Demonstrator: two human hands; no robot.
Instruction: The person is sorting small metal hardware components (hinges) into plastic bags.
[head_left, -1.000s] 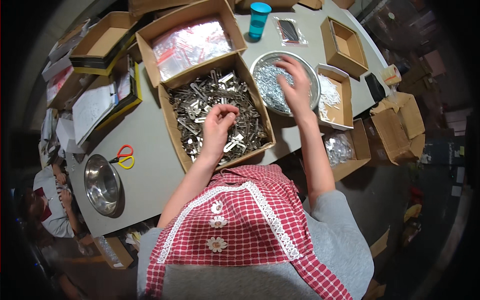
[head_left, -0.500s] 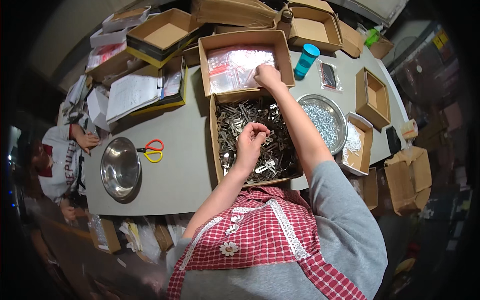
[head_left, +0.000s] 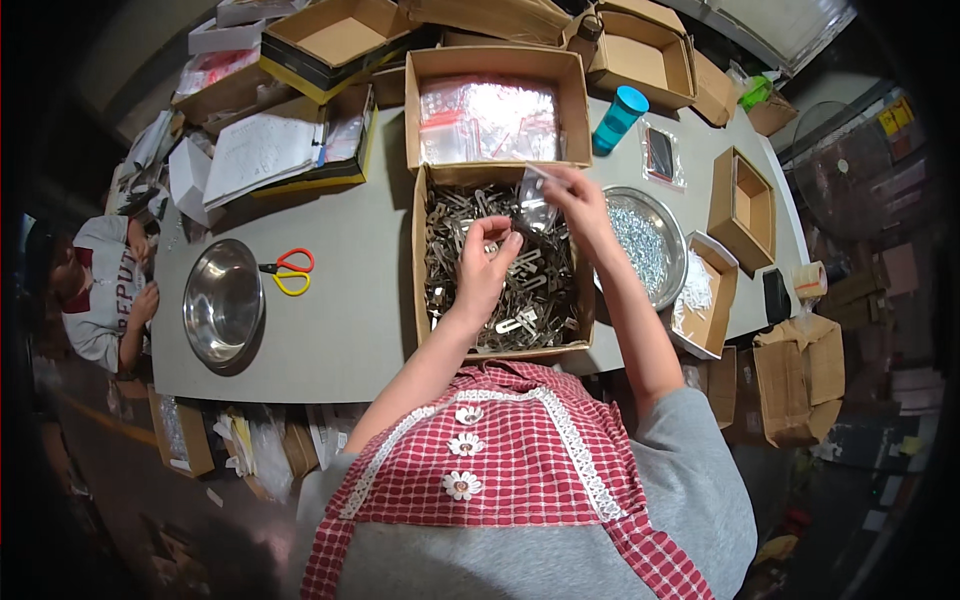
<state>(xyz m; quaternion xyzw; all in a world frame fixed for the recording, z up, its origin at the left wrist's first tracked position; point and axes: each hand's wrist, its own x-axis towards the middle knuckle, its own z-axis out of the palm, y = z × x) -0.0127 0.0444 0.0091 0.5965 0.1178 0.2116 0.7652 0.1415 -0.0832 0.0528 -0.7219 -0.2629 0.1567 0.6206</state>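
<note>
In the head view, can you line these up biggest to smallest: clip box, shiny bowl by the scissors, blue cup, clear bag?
1. Clip box
2. Shiny bowl
3. Blue cup and clear bag: too alike to rank, and the right hand hides part of the bag.

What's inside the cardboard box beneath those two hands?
The box holds a heap of slotted metal pieces. The left hand, and the right hand with a clear plastic bag, hide some; the heap covers the bottom, which can't be seen.
</note>
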